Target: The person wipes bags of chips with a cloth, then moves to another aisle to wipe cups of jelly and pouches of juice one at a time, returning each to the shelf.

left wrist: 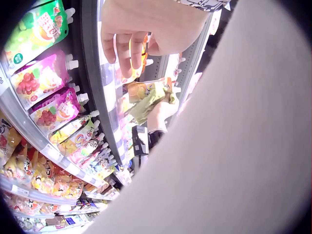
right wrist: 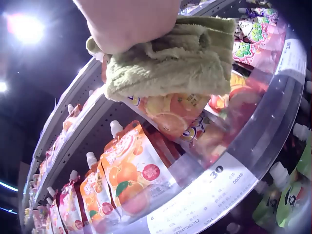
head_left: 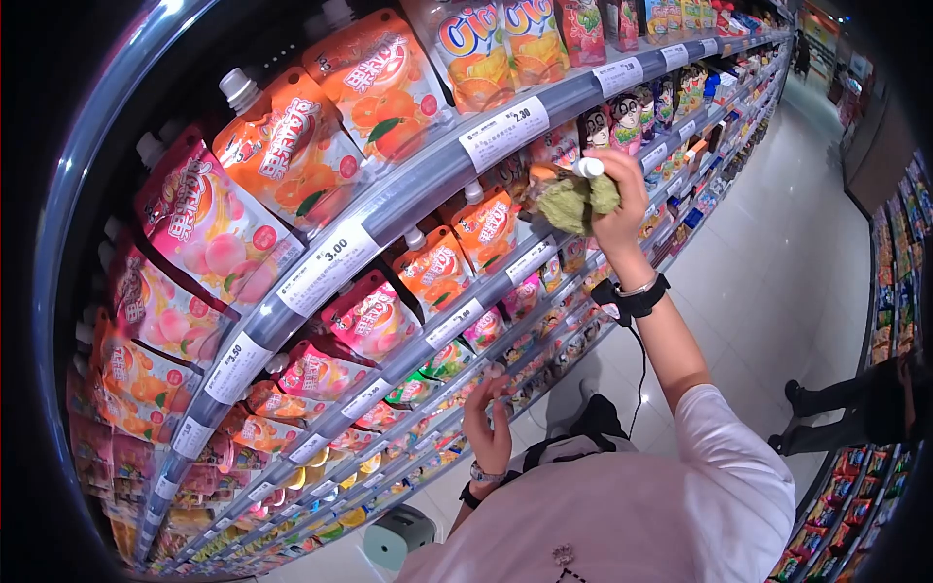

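Note:
My right hand [head_left: 622, 206], raised in front of the shelves, grips a fuzzy green cloth [head_left: 564, 206]. In the same hand is a jelly drink pouch [right wrist: 171, 114] with orange slices printed on it; its white cap [head_left: 588, 167] pokes out by the thumb. The cloth lies over the upper part of this pouch in the right wrist view. My left hand [head_left: 486, 428] hangs beside the lower shelves, fingers loosely bent and holding nothing. Seen from the left wrist, that hand [left wrist: 151, 24] is in front of the rack.
Orange pouches [head_left: 381, 87] and pink peach pouches [head_left: 216, 219] stand in rows behind curved shelf edges with price labels [head_left: 505, 133]. A grey-green stool [head_left: 398, 536] stands on the floor below. Along the aisle [head_left: 758, 243], a person's legs [head_left: 846, 408] show at right, beside another rack.

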### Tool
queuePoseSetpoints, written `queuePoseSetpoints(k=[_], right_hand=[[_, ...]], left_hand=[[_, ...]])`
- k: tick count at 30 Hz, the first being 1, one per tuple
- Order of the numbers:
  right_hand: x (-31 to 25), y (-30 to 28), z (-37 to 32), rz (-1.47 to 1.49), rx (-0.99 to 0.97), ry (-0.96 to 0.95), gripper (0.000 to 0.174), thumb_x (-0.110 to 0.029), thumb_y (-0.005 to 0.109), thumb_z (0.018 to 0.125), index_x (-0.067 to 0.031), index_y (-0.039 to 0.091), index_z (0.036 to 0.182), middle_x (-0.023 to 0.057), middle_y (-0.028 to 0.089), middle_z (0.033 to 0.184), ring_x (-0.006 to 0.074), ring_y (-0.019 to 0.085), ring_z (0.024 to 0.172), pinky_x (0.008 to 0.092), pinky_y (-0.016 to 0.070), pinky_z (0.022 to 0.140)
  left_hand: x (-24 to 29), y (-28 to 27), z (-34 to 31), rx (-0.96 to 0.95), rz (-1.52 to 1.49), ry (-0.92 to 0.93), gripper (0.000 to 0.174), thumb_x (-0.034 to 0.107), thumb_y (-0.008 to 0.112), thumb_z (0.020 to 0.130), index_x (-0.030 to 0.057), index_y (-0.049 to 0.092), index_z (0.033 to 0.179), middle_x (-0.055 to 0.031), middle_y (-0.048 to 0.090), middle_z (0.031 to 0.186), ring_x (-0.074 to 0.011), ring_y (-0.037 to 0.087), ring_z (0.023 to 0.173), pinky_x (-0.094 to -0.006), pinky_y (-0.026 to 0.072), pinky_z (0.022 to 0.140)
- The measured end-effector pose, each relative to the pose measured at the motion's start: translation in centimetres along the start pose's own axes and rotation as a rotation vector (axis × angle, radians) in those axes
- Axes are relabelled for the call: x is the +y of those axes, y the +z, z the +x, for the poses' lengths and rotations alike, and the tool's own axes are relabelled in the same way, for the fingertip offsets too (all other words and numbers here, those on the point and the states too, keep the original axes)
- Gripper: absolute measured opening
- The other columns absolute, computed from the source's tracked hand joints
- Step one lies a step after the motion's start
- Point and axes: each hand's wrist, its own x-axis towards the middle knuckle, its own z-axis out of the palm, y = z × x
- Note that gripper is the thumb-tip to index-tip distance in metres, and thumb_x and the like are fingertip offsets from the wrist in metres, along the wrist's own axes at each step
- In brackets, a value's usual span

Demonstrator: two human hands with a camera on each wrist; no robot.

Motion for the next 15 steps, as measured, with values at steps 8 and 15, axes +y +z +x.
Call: queuePoseSetpoints(k=[8, 15], right_hand=[[-6.4, -8.9, -0.1, 0.195, -0.063, 0.258, 0.017, -0.004, 0.065, 0.075, -0.0007, 0.057, 0.09, 0.0117, 0.061, 0.087, 0.0217, 0.059, 0.077, 0.03, 0.0467, 0.07], [-12.1, -10.2, -1.7, 0.394, -0.681, 0.639, 0.02, -0.006, 0.06, 0.071, 0.001, 0.057, 0.089, 0.0109, 0.06, 0.085, 0.0258, 0.06, 0.079, 0.0323, 0.0458, 0.072]], left_hand=[[0.3, 0.0, 1.7, -0.238, -0.203, -0.104, 0.054, 0.031, 0.053, 0.091, 0.001, 0.035, 0.132, -0.0197, 0.052, 0.122, -0.0288, 0.051, 0.114, -0.0407, 0.0374, 0.097], [1.4, 3.6, 4.9, -0.753, -0.886, -0.36, 0.086, 0.056, 0.054, 0.083, 0.0035, 0.02, 0.141, -0.0135, 0.032, 0.141, -0.0273, 0.03, 0.131, -0.0441, 0.0247, 0.107]])
